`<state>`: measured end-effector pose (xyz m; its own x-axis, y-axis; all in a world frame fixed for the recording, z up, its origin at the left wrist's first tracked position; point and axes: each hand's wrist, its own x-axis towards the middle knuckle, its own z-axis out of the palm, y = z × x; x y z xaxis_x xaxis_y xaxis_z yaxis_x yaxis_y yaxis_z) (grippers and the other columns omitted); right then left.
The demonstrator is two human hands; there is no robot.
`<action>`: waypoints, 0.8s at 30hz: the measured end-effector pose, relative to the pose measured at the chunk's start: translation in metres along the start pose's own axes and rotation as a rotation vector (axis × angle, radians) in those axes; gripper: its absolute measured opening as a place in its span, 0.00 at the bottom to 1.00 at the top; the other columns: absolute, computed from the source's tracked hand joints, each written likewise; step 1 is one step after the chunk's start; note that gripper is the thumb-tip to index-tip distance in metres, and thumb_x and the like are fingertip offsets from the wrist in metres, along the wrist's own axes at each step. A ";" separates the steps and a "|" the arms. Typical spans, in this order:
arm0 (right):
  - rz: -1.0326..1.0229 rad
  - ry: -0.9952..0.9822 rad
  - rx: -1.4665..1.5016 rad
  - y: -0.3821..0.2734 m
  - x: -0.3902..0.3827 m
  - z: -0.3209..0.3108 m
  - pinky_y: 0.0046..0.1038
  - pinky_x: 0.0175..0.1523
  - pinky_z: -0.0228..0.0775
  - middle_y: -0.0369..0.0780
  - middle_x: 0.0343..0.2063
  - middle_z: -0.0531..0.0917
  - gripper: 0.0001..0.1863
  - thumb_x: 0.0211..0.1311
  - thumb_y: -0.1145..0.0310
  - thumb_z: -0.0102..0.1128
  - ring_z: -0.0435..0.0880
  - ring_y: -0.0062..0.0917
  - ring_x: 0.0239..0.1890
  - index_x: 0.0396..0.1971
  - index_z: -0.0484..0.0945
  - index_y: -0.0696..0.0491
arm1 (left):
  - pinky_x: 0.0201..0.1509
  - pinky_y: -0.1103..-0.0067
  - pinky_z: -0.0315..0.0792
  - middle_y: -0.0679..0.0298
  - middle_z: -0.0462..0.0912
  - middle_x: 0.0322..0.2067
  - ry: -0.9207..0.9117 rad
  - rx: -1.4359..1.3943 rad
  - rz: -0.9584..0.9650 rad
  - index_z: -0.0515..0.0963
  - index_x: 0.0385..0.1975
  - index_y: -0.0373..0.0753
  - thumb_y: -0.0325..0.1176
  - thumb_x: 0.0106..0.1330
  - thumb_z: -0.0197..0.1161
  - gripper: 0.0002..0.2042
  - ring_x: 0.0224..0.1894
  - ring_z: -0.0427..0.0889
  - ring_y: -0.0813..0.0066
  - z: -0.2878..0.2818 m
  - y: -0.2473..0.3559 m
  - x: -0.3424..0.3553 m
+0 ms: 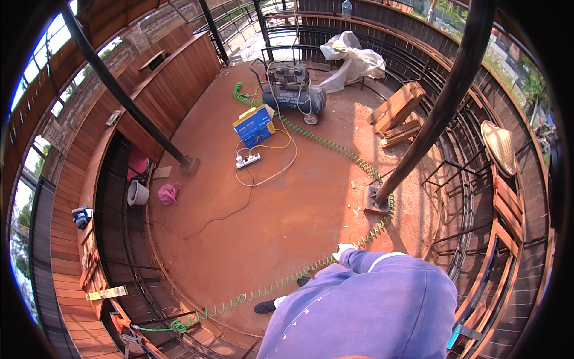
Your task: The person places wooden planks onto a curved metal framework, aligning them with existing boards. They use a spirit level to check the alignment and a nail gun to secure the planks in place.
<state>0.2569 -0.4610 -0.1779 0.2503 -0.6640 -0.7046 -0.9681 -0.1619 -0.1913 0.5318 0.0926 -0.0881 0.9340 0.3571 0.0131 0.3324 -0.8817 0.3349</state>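
Observation:
My purple sleeve and body fill the lower right, and my dark shoes show on the floor beside them. My right hand point(343, 251), in a white glove, is closed round the green coiled air hose point(269, 292). One stretch of the hose runs from my hand to the lower left, by an orange and black tool point(122, 328) on the bench. The other passes a post foot and goes back to the dark air compressor point(294, 96) on wheels. My left hand is out of sight, hidden by my body or beyond the picture.
A blue and yellow box point(255, 127) and a white power strip point(247, 160) with loose cables lie on the red floor. Dark posts stand left point(119, 84) and right point(439, 102). Curved wooden benches point(72, 239) ring the floor. Stacked planks point(399, 107) stand at the right.

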 end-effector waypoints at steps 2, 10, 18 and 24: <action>-0.122 -0.093 -0.045 0.010 0.002 0.042 0.39 0.65 0.64 0.48 0.58 0.75 0.35 0.59 0.44 0.55 0.73 0.42 0.61 0.60 0.71 0.53 | 0.41 0.67 0.75 0.52 0.84 0.38 -0.017 0.012 0.062 0.81 0.42 0.32 0.59 0.56 0.67 0.31 0.36 0.82 0.57 0.007 0.020 0.011; -0.005 0.064 0.232 0.004 0.036 -0.074 0.38 0.60 0.69 0.49 0.53 0.79 0.31 0.59 0.47 0.55 0.78 0.42 0.55 0.54 0.75 0.56 | 0.44 0.65 0.75 0.52 0.84 0.41 -0.051 0.041 0.203 0.80 0.44 0.32 0.60 0.55 0.68 0.33 0.39 0.82 0.55 0.025 0.064 0.028; -0.088 -0.060 0.100 0.015 0.036 -0.011 0.40 0.58 0.70 0.48 0.49 0.82 0.29 0.61 0.46 0.53 0.80 0.43 0.52 0.49 0.79 0.56 | 0.47 0.64 0.75 0.51 0.83 0.44 0.009 0.040 0.118 0.79 0.47 0.32 0.62 0.54 0.68 0.35 0.42 0.82 0.53 0.017 0.040 0.047; -0.138 -0.309 -0.046 0.059 0.028 0.066 0.39 0.58 0.70 0.52 0.49 0.81 0.37 0.52 0.36 0.56 0.79 0.44 0.54 0.46 0.82 0.56 | 0.48 0.63 0.75 0.51 0.83 0.46 0.096 0.039 -0.198 0.78 0.49 0.32 0.63 0.53 0.68 0.37 0.44 0.82 0.52 -0.060 -0.126 0.057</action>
<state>0.2080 -0.4406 -0.2543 0.3640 -0.3818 -0.8496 -0.9227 -0.2722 -0.2730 0.5351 0.2429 -0.0729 0.8338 0.5506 0.0410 0.5146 -0.8019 0.3035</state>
